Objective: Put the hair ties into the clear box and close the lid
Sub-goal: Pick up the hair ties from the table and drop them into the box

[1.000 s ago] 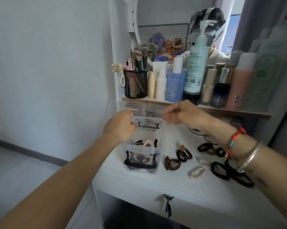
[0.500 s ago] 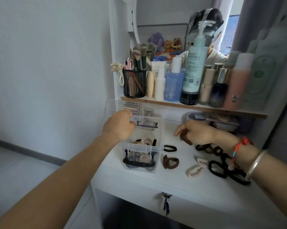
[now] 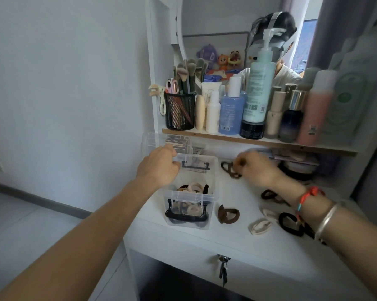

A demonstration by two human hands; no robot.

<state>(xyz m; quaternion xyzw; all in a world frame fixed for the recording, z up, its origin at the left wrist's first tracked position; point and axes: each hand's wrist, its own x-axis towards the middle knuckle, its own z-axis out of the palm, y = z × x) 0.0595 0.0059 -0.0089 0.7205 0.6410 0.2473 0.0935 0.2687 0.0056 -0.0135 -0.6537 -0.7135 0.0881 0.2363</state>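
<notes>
The clear box [image 3: 213,185] stands open on the white desk, with several beige, brown and black hair ties inside. My left hand [image 3: 159,165] grips its far left rim, beside the raised clear lid [image 3: 159,141]. My right hand [image 3: 257,168] is lifted just right of the box, pinching dark brown hair ties [image 3: 231,170] that dangle from its fingers. On the desk lie a brown hair tie [image 3: 227,215], a beige one [image 3: 260,227], a black one [image 3: 288,223] and a dark one [image 3: 270,195] partly under my right wrist.
A wooden shelf [image 3: 226,137] hangs low over the back of the desk, loaded with bottles and a black mesh brush holder [image 3: 179,111]. A mirror stands behind. A drawer with a key [image 3: 223,270] is at the desk front. The desk's left edge drops to the floor.
My right hand went from the box down to the desk, picked up dark brown hair ties and is now lifting them toward the box. My left hand stayed on the rim.
</notes>
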